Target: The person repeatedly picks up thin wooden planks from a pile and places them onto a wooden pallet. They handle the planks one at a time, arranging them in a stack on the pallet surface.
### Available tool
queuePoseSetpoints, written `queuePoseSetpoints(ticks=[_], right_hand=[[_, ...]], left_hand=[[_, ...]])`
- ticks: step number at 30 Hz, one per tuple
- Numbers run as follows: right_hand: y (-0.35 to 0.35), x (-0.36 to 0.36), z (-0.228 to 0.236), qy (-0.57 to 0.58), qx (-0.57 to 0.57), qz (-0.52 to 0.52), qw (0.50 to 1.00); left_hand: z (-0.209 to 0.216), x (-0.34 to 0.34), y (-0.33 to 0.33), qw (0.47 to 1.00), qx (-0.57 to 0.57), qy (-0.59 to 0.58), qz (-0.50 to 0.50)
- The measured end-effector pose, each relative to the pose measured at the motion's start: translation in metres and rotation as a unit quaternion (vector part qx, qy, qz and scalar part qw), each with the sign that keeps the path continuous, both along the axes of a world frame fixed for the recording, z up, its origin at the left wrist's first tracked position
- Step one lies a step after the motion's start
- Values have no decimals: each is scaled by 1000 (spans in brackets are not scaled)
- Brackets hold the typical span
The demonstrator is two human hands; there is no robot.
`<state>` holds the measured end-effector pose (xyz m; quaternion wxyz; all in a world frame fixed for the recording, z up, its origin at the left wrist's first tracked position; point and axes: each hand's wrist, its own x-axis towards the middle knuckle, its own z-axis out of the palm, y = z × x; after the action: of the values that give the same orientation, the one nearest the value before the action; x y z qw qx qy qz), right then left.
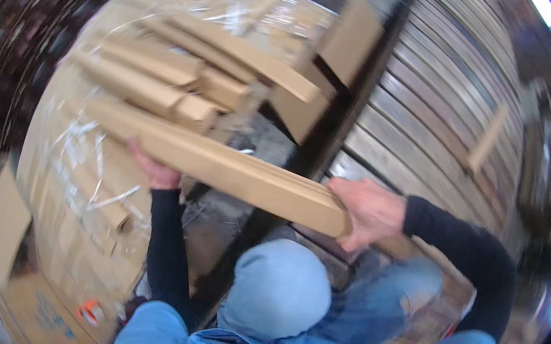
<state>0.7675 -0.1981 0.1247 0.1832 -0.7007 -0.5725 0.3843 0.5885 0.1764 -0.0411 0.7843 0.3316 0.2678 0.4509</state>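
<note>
A long stack of brown cardboard strips slants across the middle of the head view. My right hand is closed round its near right end, thumb on the lower side. Towards the far left end, my left hand grips the stack's lower edge, some of its fingers hidden behind the cardboard. Just beyond lie folded cardboard pieces, long and box-shaped, side by side. Another long cardboard strip rests past them.
Cardboard sheeting with loose clear plastic straps covers the left side. An orange-and-white roll-like item lies at lower left. A dark beam edge borders the wooden slats at right, where a cardboard strip lies.
</note>
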Motion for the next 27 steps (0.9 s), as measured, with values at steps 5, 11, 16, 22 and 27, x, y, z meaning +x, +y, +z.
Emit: queuePoseSetpoints(ticks=[5, 11, 16, 22, 27], right_hand=[[-36, -10, -45, -43, 146, 8, 988], [-72, -13, -107, -62, 232, -3, 971], [-77, -8, -158, -141, 309, -82, 937], [-117, 55, -194, -195, 417, -317, 829], [-196, 118, -227, -192, 385, -451, 782]], left_hand=[[-17, -21, 0, 957, 218, 148, 123], [84, -42, -59, 989, 143, -7, -30], [193, 15, -162, 938, 343, -24, 36], [259, 125, -215, 825, 440, -145, -324], [237, 236, -343, 752, 453, -217, -428]])
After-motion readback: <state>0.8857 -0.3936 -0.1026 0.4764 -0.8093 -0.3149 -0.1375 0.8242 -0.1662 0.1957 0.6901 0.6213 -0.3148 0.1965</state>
